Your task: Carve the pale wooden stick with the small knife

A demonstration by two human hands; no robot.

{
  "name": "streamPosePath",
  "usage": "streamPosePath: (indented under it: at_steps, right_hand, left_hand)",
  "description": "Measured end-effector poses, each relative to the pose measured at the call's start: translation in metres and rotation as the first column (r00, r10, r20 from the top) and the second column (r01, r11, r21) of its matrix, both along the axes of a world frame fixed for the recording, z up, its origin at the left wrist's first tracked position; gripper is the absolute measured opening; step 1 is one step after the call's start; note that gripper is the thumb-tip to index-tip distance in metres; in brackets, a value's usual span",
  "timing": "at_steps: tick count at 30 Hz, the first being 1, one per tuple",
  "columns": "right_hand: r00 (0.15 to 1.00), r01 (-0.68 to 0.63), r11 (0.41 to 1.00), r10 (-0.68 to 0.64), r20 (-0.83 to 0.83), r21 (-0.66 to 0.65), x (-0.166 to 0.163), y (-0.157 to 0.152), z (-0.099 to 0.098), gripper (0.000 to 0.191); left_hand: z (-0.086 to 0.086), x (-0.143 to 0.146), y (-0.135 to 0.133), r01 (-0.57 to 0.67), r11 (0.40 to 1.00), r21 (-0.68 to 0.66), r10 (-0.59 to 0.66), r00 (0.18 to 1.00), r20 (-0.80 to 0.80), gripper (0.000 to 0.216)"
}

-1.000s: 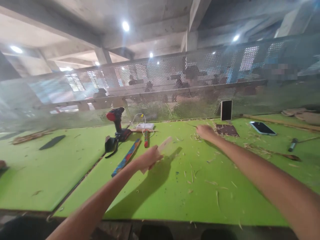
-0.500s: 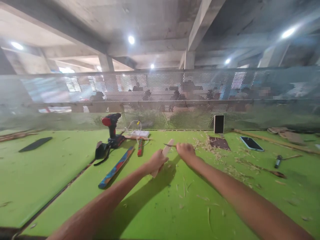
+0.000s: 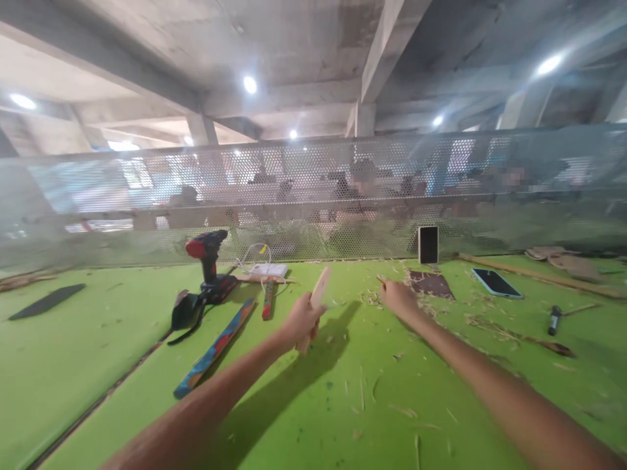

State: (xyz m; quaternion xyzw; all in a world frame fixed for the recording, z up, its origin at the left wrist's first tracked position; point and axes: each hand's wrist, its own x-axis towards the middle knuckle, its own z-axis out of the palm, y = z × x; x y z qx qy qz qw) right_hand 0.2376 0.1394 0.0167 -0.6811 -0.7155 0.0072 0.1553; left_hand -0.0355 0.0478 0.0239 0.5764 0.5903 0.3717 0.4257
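My left hand (image 3: pixel 300 321) is closed round a pale wooden stick (image 3: pixel 319 290), which points up and away over the green table (image 3: pixel 313 405). My right hand (image 3: pixel 398 297) is out to the right of the stick, fingers closed on a thin blade (image 3: pixel 381 279) that is hard to make out. Wood shavings (image 3: pixel 392 294) lie scattered around and beyond this hand. The two hands are apart, about a hand's width between them.
A red and black cordless drill (image 3: pixel 208 264) stands at back left, beside a white power strip (image 3: pixel 267 269) and a painted flat stick (image 3: pixel 215 347). A phone (image 3: pixel 428 244) leans on the mesh fence (image 3: pixel 313 196); another phone (image 3: pixel 496 282) lies flat. People sit beyond the fence.
Half a second ago my right hand had the blade against the stick; it has since swept away to the right. My left hand raised the stick's tip.
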Motion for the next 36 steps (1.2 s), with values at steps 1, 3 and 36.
streamPosePath:
  at_steps: [1,3,36]
  right_hand:
    - [0.997,-0.047,0.999,0.046,-0.056,-0.015,-0.005,-0.005,-0.001,0.039]
    - [0.981,-0.133,0.991,0.129,-0.144,-0.022,-0.019,-0.013,-0.005,0.034]
    - [0.833,-0.504,0.84,0.534,-0.142,0.202,-0.054,-0.055,-0.041,0.043]
  left_hand:
    - [-0.008,0.002,0.003,-0.006,1.0,0.011,0.005,0.999,0.039,0.021]
    - [-0.024,0.009,0.007,-0.01,0.998,0.059,0.003,0.993,0.116,0.03]
    - [-0.046,0.029,0.0,0.055,0.994,0.092,-0.078,0.957,0.28,0.031]
